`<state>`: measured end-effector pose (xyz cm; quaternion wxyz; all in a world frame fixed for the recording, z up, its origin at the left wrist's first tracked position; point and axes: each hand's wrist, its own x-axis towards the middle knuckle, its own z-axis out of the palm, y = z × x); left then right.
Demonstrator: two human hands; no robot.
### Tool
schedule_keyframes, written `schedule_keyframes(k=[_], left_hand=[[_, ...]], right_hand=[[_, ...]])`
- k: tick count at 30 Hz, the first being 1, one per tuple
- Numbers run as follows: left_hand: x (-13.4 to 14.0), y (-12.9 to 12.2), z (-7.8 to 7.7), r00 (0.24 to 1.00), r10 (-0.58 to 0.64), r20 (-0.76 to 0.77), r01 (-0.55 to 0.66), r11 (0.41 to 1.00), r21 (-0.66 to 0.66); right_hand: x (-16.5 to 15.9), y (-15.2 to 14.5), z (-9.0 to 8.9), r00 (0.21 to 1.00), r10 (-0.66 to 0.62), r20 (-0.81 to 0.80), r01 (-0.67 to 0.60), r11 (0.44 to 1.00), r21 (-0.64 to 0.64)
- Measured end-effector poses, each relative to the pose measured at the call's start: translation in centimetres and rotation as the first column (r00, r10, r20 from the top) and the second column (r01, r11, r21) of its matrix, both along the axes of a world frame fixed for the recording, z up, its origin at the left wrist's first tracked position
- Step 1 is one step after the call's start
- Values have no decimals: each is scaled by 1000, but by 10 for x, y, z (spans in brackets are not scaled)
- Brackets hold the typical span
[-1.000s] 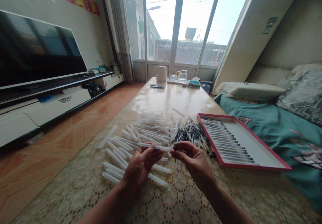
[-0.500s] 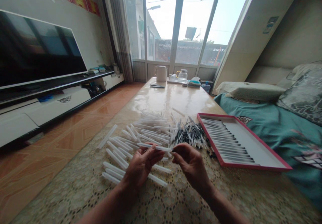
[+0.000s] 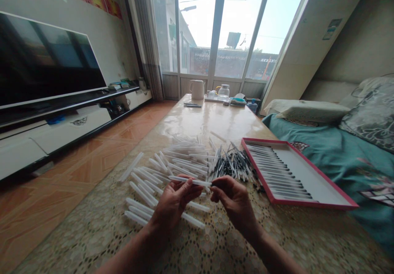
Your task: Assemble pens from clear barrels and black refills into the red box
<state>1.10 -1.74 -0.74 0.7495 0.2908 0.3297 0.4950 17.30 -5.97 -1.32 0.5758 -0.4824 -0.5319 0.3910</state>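
Over a long, glossy table with a beige floral covering (image 3: 212, 122), a person's left hand (image 3: 175, 198) pinches a slim, white, translucent plastic tube (image 3: 201, 182) between thumb and fingers, holding it nearly level above the tabletop. The right hand (image 3: 230, 192) has thumb and forefinger pressed together at the tube's right end, around a small dark piece (image 3: 211, 185) mostly hidden by the fingertips.

Loose white plastic tubes (image 3: 192, 169) crowd the space beyond and beneath the left hand, which blocks some from view. Just past the right hand lies a tangled heap of thin, dark-ended sticks (image 3: 232, 163), and close beside it rises the wall of a shallow, red-rimmed rectangular box (image 3: 310, 167) with a white interior. A row of pale, black-ended sticks (image 3: 277, 173) fills its left part.

At the table's far end, well apart from the hands, stand a cream jug with a handle (image 3: 197, 90) and a clear glass pitcher (image 3: 224, 92), the latter on a white tray (image 3: 211, 100). A wide black television (image 3: 49, 56) sits at left, a teal-covered sofa (image 3: 303, 138) at right, and tall framed windows (image 3: 200, 27) behind.
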Motion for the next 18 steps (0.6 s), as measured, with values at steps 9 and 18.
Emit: schedule_keyframes(k=[9, 18], left_hand=[[0, 0, 0, 998, -59, -26, 61, 994, 88], [0, 1, 2, 1000, -13, -7, 13, 999, 38]], right_hand=[[2, -2, -8, 978, -33, 206, 41, 998, -36], [4, -4, 2, 918, 0, 396, -9, 1000, 22]])
